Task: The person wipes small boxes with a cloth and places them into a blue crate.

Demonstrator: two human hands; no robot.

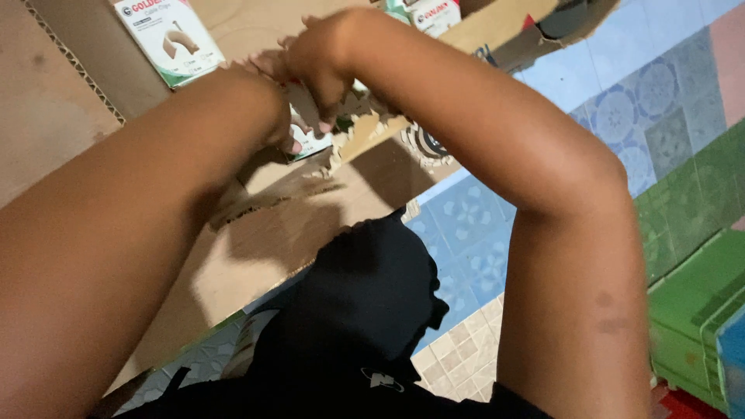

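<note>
**Both hands pinched on a torn cardboard edge**

Hands meet at the ragged edge of a cardboard flap (365, 140), the place where a tear would need bracing from both sides. Nearest the camera, dark clothing (365, 310) covers the person's lap, and both forearms rise from the lower corners and converge toward the top centre. The left hand (272, 116) is mostly hidden behind its own bent wrist; only a few fingertips show, curled down against a small white and green box (310, 143) beside the tear, so how firmly it grips cannot be told. The right hand (318, 66) arches over from the right, wrist flexed, fingers closed and pointing down, nipping the torn strip of the flap.

Beyond the hands, a large flattened cardboard sheet (62, 101) spreads leftward, with another small box (171, 39) lying on it and a third (434, 14) at the top edge. Patterned blue floor tiles (473, 225) run to the right, green crates (698, 302) beyond them.
</note>
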